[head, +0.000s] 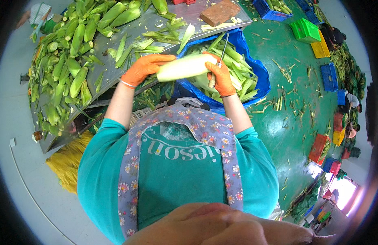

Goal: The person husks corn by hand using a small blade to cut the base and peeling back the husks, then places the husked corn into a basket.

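Observation:
My left hand point(146, 69), in an orange glove, grips one end of a pale ear of corn point(184, 68) in thin inner husk. At its other end, my right hand point(222, 75), gloved in orange too, steadies the ear with thumb and fingers. That same hand also holds a knife point(224, 46), its blade pointing away from me and its handle below the palm. Beneath the ear stands a blue plastic bag point(263, 72) filled with stripped green husks point(245, 84). The ear hides part of these husks.
On the metal table point(108, 65) lies a large pile of unhusked corn point(77, 39) to the left. A brick point(220, 13) rests near the table's corner. Husk scraps litter the green floor point(277, 116). Crates, such as a green one point(304, 30), and people are farther right.

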The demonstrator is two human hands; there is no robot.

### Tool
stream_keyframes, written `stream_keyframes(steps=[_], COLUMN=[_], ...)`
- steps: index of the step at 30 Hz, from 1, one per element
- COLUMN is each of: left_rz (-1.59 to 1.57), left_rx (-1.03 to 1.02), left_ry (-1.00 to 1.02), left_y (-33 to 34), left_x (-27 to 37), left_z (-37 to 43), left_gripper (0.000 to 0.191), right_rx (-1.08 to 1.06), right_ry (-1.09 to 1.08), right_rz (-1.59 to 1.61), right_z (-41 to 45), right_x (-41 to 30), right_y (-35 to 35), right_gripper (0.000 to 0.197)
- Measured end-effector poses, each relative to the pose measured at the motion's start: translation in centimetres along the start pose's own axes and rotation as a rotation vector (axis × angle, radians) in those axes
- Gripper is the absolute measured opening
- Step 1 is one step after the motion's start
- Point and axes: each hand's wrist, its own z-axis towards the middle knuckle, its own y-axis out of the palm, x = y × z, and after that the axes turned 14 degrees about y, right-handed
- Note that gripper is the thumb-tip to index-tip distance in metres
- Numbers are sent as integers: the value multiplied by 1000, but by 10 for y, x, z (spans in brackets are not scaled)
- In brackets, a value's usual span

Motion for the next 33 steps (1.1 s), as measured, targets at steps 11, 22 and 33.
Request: stream_keyframes(steps=[11, 22, 33], left_rz=[352, 575, 632], left_rx=[158, 107, 84], left_ry=[-170, 12, 432], left_y=[76, 114, 101], left_x=[-34, -22, 17], left_z=[1, 10, -3], left_gripper=[69, 64, 70], right_rx=[-71, 211, 824], right_ry=[-182, -171, 65], right_rz=[-908, -1339, -1264], right_z=[-10, -34, 2], right_x=[2, 13, 44], right_y=[3, 10, -174], right_gripper=[39, 23, 28])
